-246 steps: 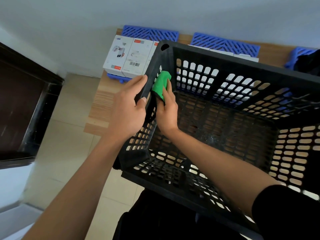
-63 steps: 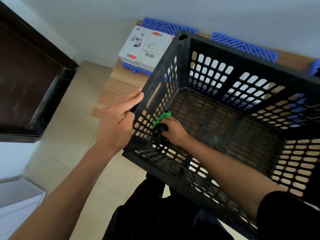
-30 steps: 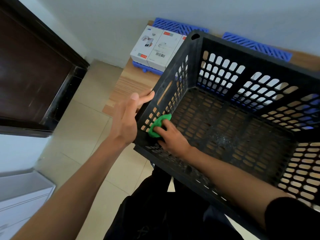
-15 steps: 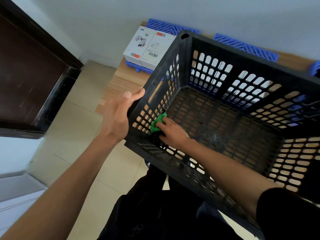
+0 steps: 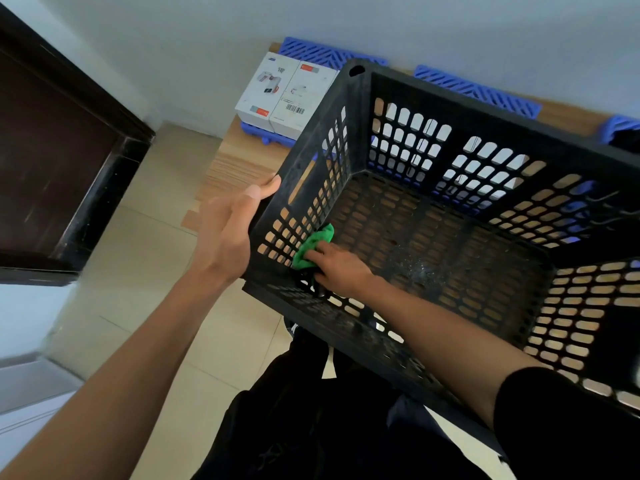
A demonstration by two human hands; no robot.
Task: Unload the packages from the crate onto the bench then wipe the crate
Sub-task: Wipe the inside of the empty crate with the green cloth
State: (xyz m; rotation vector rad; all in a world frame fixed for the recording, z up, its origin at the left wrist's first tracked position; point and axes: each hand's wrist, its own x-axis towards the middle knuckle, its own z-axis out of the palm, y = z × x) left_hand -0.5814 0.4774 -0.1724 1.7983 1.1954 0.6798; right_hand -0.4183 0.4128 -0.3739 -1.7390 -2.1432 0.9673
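The black perforated plastic crate (image 5: 446,216) sits tilted on the wooden table (image 5: 239,161), with nothing inside but pale specks on its floor. The right hand (image 5: 337,263), inside, presses a crumpled green cloth (image 5: 313,244) into the lower left corner. The left hand (image 5: 230,233) lies flat and open against the outside of the left wall. White printed boxes (image 5: 284,95) rest on blue plastic pallets (image 5: 327,55) by the pale wall. A dark wooden door (image 5: 52,150) stands over beige floor tiles (image 5: 149,271).

Dark wooden door (image 5: 52,161); beige floor tiles (image 5: 152,258); white wall (image 5: 415,26)
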